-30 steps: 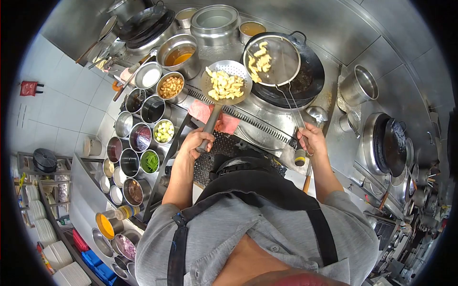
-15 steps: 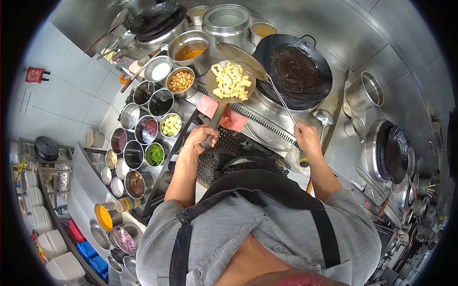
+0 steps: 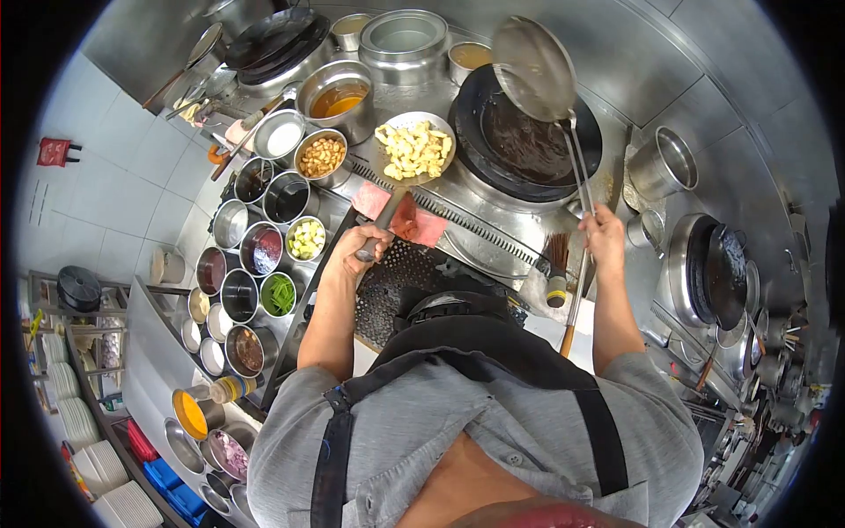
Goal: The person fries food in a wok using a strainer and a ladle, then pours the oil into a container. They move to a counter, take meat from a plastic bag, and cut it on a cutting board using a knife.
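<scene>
My left hand (image 3: 359, 249) is wrapped round the dark handle of a skimmer (image 3: 385, 146). Pale yellow cooked pieces (image 3: 414, 150) are heaped in its shallow bowl, over the steel stove top beside the wok. At the right, my right hand (image 3: 604, 239) grips the thin metal handle of a mesh strainer (image 3: 532, 69). The strainer is raised and tilted over the far rim of a black wok (image 3: 528, 145), with no food showing on its mesh. The wok has a dark, glossy inside. Beneath my right hand runs a long handle with a wooden end (image 3: 568, 341).
Steel pots of sauces, peanuts (image 3: 322, 157), cut green pieces (image 3: 305, 238) and green strips (image 3: 278, 294) crowd the left. A pot of amber liquid (image 3: 339, 101) stands behind them. Pink cloths (image 3: 374, 201) lie by the stove edge. A bristle brush (image 3: 556, 268) stands near my right wrist.
The mesh strainer has swung up and right, from beside the yellow pieces to over the wok. My right hand has moved right. The loaded skimmer has shifted slightly left in view.
</scene>
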{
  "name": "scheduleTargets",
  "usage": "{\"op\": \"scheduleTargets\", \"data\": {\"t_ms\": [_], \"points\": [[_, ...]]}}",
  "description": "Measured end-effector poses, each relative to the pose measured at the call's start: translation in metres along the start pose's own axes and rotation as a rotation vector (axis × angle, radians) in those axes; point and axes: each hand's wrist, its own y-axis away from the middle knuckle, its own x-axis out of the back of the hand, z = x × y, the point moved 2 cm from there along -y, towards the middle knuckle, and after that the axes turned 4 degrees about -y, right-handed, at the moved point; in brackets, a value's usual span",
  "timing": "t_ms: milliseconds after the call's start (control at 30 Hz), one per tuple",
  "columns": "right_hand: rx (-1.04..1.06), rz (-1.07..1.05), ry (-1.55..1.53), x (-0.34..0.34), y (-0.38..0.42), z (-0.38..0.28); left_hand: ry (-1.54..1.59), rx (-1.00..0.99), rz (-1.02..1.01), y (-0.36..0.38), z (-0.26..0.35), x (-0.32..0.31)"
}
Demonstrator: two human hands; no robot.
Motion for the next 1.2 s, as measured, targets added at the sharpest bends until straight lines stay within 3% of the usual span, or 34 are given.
{"op": "scheduleTargets", "data": {"t_ms": [133, 200, 267, 367, 400, 467, 600, 833, 1033, 1133, 1167, 1200], "points": [[0.06, 0.233, 0.337, 0.035, -0.025, 0.035, -0.06, 0.039, 0.046, -0.05, 0.002, 0.027], [-0.059, 0.267, 0.491, 0.048, -0.035, 0.058, -0.092, 0.062, 0.088, -0.068, 0.002, 0.038], [-0.128, 0.252, 0.433, 0.05, -0.029, 0.053, -0.066, 0.074, 0.083, -0.073, 0.004, 0.043], [-0.349, 0.018, 0.017, 0.041, -0.029, 0.072, -0.166, 0.066, 0.097, -0.073, 0.006, 0.042], [-0.352, 0.017, 0.014, 0.035, -0.03, 0.071, -0.169, 0.068, 0.099, -0.073, 0.007, 0.041], [-0.432, -0.024, -0.342, 0.021, -0.033, 0.071, -0.156, 0.083, 0.131, -0.073, 0.01, 0.037], [-0.517, -0.182, -0.309, -0.008, -0.054, 0.063, -0.217, 0.069, 0.127, -0.083, 0.009, 0.037], [-0.405, -0.126, -0.594, -0.059, -0.095, 0.049, -0.156, 0.096, 0.108, -0.079, 0.008, 0.031], [-0.355, -0.164, -0.654, -0.01, -0.115, 0.05, -0.121, 0.091, 0.145, -0.074, 0.016, 0.023], [-0.254, 0.033, -0.62, 0.039, -0.127, 0.07, -0.168, 0.039, 0.188, -0.057, 0.02, 0.016], [-0.27, 0.041, -0.516, 0.057, -0.111, 0.031, -0.144, 0.039, 0.21, -0.052, 0.021, 0.014], [-0.186, 0.26, -0.544, 0.068, -0.114, 0.048, -0.12, 0.033, 0.228, -0.049, 0.023, 0.012]]}}
